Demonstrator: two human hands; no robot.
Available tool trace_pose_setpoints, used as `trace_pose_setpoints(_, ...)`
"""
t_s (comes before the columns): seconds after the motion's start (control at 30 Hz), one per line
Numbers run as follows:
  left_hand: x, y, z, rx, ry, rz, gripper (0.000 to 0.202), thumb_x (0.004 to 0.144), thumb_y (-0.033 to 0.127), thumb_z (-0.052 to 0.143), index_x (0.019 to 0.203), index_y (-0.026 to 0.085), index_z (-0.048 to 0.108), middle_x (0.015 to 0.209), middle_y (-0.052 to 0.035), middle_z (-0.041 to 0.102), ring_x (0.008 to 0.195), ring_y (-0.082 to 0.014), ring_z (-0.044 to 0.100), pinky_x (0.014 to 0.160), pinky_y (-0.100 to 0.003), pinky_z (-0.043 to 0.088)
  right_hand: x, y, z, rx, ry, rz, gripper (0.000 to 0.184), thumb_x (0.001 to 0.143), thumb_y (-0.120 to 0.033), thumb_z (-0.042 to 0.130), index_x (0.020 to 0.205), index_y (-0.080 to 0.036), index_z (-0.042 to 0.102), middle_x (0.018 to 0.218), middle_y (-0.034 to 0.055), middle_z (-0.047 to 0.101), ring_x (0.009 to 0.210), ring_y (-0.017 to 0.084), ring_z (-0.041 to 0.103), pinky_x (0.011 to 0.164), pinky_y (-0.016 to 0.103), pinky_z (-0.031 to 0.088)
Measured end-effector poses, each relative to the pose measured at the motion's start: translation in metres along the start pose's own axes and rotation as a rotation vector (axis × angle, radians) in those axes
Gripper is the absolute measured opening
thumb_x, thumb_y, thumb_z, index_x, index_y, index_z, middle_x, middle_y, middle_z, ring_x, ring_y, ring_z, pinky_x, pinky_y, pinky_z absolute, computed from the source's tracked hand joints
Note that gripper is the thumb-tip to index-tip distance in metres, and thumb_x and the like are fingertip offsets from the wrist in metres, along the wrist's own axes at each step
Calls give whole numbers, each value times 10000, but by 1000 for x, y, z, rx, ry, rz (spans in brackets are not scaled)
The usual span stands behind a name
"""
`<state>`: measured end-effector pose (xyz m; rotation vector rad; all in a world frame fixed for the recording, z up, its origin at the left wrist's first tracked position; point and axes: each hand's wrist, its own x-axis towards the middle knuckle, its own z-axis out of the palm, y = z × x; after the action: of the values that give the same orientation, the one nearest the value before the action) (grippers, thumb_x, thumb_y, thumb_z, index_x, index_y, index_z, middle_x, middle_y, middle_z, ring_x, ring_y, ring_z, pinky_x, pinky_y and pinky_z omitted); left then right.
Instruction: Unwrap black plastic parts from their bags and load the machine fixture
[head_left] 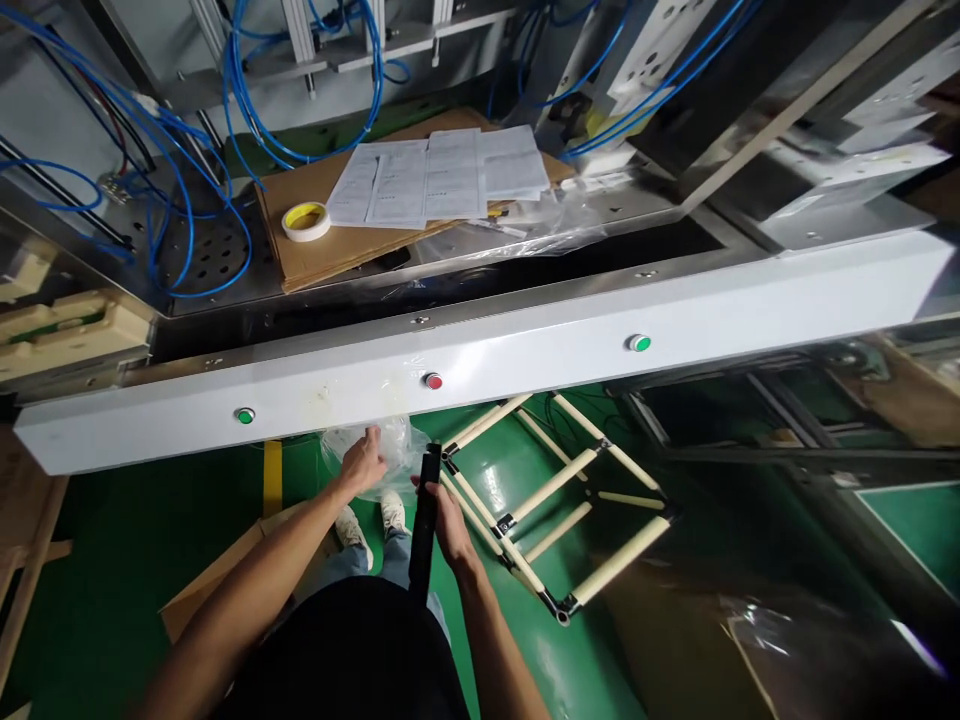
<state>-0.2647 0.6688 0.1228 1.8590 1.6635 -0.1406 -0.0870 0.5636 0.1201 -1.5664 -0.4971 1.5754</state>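
Observation:
My right hand (451, 525) is wrapped round a long, narrow black bar (424, 530), which stands almost upright in front of my body. Its shape shows, but its exact kind does not. To the left, my left hand (363, 464) is closed, fingers curled together at a clear plastic bag (397, 448) below the white panel (517, 350). Whatever those fingers hold, if anything, is hidden. The bag hangs against the panel's lower edge, above my shoes.
A frame of cream tubes (555, 492) with black joints stands on the green floor at right. The panel carries a red button (433, 381) and two green ones. Behind it, paper sheets (450, 180) and a tape roll (306, 221) lie on cardboard, near blue hoses (240, 90).

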Motion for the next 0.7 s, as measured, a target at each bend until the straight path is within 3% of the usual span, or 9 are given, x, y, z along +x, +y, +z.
trace_pose_setpoints(0.1, 1, 3, -1, 61, 47, -44, 381, 1031, 129, 543, 1408, 149, 598, 1415, -175, 683, 1317, -270, 657, 1130, -409, 518, 4, -1, 0, -18, -29, -8, 606, 718, -756, 664, 890, -187, 779, 922, 71, 717, 998, 300, 609, 864, 371, 451)
trace_pose_setpoints(0.2, 1, 11, 0, 120, 51, -29, 267, 1059, 165, 543, 1291, 160, 674, 1424, -144, 668, 1399, -272, 589, 1230, -468, 447, 3, -2, -5, -13, -58, 10, 633, 709, -773, 674, 917, -187, 797, 927, 75, 726, 909, 278, 609, 812, 373, 466)
trace_pose_setpoints(0.33, 5, 18, 4, 170, -21, -73, 229, 1059, 240, 630, 1252, 135, 694, 1282, -115, 723, 1245, -273, 677, 1139, -516, 537, -5, -8, -16, 44, -103, 20, 669, 715, -811, 622, 924, -202, 804, 958, 108, 764, 869, 289, 655, 789, 402, 518)
trace_pose_setpoints(0.4, 3, 17, 3, 180, -44, -93, 291, 1038, 238, 653, 1301, 117, 678, 1252, -130, 736, 1203, -276, 700, 1097, -493, 564, -10, -16, -24, 85, -126, -7, 649, 719, -815, 600, 887, -219, 795, 1042, 130, 788, 953, 319, 691, 861, 436, 549)
trace_pose_setpoints(0.47, -5, 15, 0, 180, -54, -91, 498, 979, 203, 683, 1453, 76, 593, 1251, -178, 741, 1181, -299, 717, 1055, -456, 578, -16, -29, -31, 112, -142, -61, 608, 728, -803, 600, 822, -227, 769, 1094, 144, 793, 1009, 339, 702, 916, 463, 559)
trace_pose_setpoints(0.57, -27, 13, -6, 171, -55, -48, 842, 875, 188, 741, 1616, -11, 395, 1223, -246, 750, 1155, -348, 738, 1025, -435, 590, -29, -59, -38, 31, -173, -156, 559, 785, -764, 602, 823, -222, 731, 980, 128, 782, 913, 315, 699, 870, 450, 563)
trace_pose_setpoints(0.63, -44, 16, -10, 160, -22, -18, 880, 874, 194, 738, 1637, -27, 358, 1320, -281, 720, 1252, -374, 706, 1132, -472, 552, -39, -87, -37, -137, -211, -226, 522, 825, -724, 614, 880, -216, 717, 849, 79, 741, 805, 268, 662, 786, 400, 548)
trace_pose_setpoints(0.7, -61, 22, -12, 152, 38, -8, 844, 902, 186, 711, 1647, -1, 362, 1532, -301, 595, 1447, -393, 584, 1282, -523, 436, -50, -119, -32, -338, -230, -321, 468, 844, -668, 644, 918, -210, 704, 800, 39, 701, 751, 229, 612, 713, 351, 514)
